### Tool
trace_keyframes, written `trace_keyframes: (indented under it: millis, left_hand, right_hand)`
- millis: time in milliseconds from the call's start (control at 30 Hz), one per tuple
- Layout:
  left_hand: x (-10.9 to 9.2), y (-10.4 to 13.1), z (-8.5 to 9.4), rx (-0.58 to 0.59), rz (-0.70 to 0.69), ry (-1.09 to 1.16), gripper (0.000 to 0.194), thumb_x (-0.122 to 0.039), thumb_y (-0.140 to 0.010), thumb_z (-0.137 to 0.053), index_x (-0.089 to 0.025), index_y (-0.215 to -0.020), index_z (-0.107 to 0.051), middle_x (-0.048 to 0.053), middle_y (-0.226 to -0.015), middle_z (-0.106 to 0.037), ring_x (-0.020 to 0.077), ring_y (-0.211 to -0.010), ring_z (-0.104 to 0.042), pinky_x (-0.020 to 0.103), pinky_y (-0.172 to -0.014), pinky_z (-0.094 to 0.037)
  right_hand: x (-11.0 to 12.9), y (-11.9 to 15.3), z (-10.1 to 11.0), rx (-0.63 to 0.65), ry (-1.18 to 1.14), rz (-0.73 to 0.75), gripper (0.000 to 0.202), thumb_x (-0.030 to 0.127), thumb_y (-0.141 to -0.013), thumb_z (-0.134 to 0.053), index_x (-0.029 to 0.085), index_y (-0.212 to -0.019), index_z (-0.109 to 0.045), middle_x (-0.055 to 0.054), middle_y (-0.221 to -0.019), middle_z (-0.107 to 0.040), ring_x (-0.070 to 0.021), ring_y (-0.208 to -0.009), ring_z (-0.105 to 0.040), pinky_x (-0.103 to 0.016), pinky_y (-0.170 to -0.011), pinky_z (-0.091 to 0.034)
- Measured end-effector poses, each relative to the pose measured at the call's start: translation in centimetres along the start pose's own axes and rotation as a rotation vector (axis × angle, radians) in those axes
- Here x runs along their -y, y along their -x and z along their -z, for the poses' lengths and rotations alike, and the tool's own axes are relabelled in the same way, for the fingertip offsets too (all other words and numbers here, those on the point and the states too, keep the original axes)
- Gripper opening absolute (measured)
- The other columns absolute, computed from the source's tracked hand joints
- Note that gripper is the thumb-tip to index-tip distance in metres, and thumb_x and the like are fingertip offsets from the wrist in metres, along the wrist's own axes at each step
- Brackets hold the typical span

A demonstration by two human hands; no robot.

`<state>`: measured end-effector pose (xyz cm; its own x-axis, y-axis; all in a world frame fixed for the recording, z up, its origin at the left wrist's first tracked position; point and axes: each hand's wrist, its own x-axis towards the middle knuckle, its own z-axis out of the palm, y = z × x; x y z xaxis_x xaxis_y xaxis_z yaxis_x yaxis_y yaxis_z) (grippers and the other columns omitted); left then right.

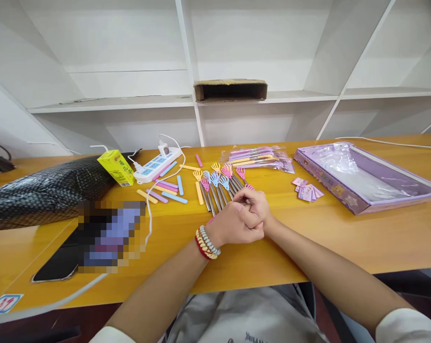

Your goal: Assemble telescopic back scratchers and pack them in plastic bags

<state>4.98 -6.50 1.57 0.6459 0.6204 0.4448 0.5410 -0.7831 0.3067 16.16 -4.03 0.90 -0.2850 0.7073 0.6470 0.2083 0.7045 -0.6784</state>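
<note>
My left hand (pixel 236 226) and my right hand (pixel 255 206) are clasped together over the front of the table, fingers folded closed, and no object shows in either. Bead bracelets (pixel 207 243) circle my left wrist. Just beyond my hands lies a bunch of back scratchers (pixel 215 183) with metal rods and pink, blue and yellow claw heads; my hands hide their near ends. Loose coloured plastic handles (pixel 170 188) are scattered to the left of them. Farther back are several back scratchers in clear plastic wrapping (pixel 256 157).
At right are a purple box (pixel 358 206) with clear plastic bags and small printed cards (pixel 307 190). On the left: a power strip (pixel 157 164), yellow drink carton (pixel 117 167), black wrapped bundle (pixel 51 190), phone (pixel 60 255) and white cable (pixel 149 219). A cardboard box (pixel 230 83) sits on the shelf.
</note>
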Motion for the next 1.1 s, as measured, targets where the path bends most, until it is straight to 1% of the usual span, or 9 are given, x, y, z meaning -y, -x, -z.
trace_keyframes:
  millis: [100,200,333,433,567,700,833,1000,1100]
  left_hand:
    - [0.4,0.1,0.6,-0.007,0.007,0.077,0.024,-0.038,-0.077,-0.05,-0.016,-0.071,-0.058,0.004,-0.069,-0.059,0.0165,-0.072,-0.056,0.029,-0.069,-0.045]
    - [1.3,0.3,1.7,0.006,0.107,0.131,0.031,-0.046,-0.077,-0.051,-0.016,-0.076,-0.059,0.001,-0.065,-0.058,0.0135,-0.064,-0.054,0.026,-0.063,-0.043]
    - [2.9,0.5,3.1,-0.051,0.353,-0.055,0.027,-0.043,-0.08,-0.048,-0.019,-0.08,-0.059,0.0,-0.07,-0.06,0.0128,-0.064,-0.054,0.026,-0.062,-0.04]
    - [3.9,0.8,3.3,0.027,0.478,-0.229,0.025,-0.044,-0.078,-0.051,-0.02,-0.077,-0.059,0.002,-0.076,-0.061,0.0158,-0.069,-0.055,0.027,-0.062,-0.039]
    - [4.5,1.0,2.8,0.141,0.471,-0.25,0.024,-0.042,-0.077,-0.051,-0.021,-0.073,-0.06,0.002,-0.076,-0.06,0.0168,-0.07,-0.055,0.027,-0.06,-0.037]
    - [4.6,1.0,2.1,0.159,0.442,-0.262,0.021,-0.035,-0.08,-0.049,-0.02,-0.069,-0.057,0.002,-0.073,-0.058,0.016,-0.069,-0.054,0.027,-0.059,-0.035]
    - [4.8,0.9,1.8,0.095,0.466,-0.288,0.027,-0.034,-0.085,-0.04,-0.019,-0.067,-0.052,0.002,-0.071,-0.058,0.0154,-0.066,-0.053,0.027,-0.057,-0.033]
    - [4.8,0.8,1.9,-0.01,0.502,-0.215,0.028,-0.036,-0.089,-0.033,-0.019,-0.074,-0.051,0.001,-0.07,-0.059,0.0144,-0.064,-0.054,0.025,-0.058,-0.034]
    - [4.6,0.8,1.9,-0.048,0.546,-0.199,0.027,-0.038,-0.089,-0.032,-0.02,-0.085,-0.051,0.0,-0.064,-0.057,0.0143,-0.059,-0.054,0.025,-0.057,-0.034]
  right_hand:
    - [0.7,-0.2,0.2,0.07,-0.083,-0.097,0.019,0.037,-0.07,-0.056,0.018,-0.07,-0.055,0.002,-0.059,-0.054,-0.0105,-0.054,-0.049,-0.023,-0.052,-0.04]
    - [0.2,-0.6,1.1,0.14,-0.147,-0.221,0.027,0.042,-0.082,-0.047,0.017,-0.075,-0.057,0.0,-0.064,-0.057,-0.0109,-0.058,-0.052,-0.023,-0.055,-0.041]
    - [-2.7,-1.4,3.3,-0.037,0.143,-0.202,0.03,0.039,-0.084,-0.044,0.016,-0.072,-0.059,-0.002,-0.066,-0.059,-0.0123,-0.063,-0.052,-0.024,-0.061,-0.039]
    - [-5.0,-1.9,4.6,-0.111,0.336,-0.231,0.021,0.032,-0.08,-0.049,0.016,-0.07,-0.059,-0.001,-0.066,-0.06,-0.0123,-0.061,-0.051,-0.025,-0.059,-0.037]
    - [-6.2,-2.0,4.9,-0.075,0.396,-0.257,0.017,0.029,-0.078,-0.05,0.017,-0.07,-0.06,-0.001,-0.066,-0.061,-0.0128,-0.062,-0.052,-0.025,-0.061,-0.038]
    - [-6.0,-1.9,4.4,-0.024,0.405,-0.229,0.016,0.027,-0.077,-0.051,0.017,-0.069,-0.061,-0.002,-0.068,-0.062,-0.0135,-0.067,-0.053,-0.026,-0.065,-0.039]
    - [-6.0,-1.9,4.3,-0.019,0.402,-0.216,0.016,0.028,-0.078,-0.051,0.017,-0.073,-0.062,-0.002,-0.073,-0.063,-0.0138,-0.07,-0.054,-0.027,-0.067,-0.039]
    - [-6.3,-2.0,4.4,-0.101,0.391,-0.247,0.023,0.036,-0.082,-0.048,0.016,-0.085,-0.059,-0.003,-0.078,-0.062,-0.0143,-0.073,-0.054,-0.027,-0.069,-0.04]
    - [-6.5,-1.9,4.2,-0.038,0.416,-0.247,0.021,0.035,-0.081,-0.049,0.016,-0.079,-0.059,-0.003,-0.076,-0.062,-0.0142,-0.073,-0.054,-0.027,-0.068,-0.04]
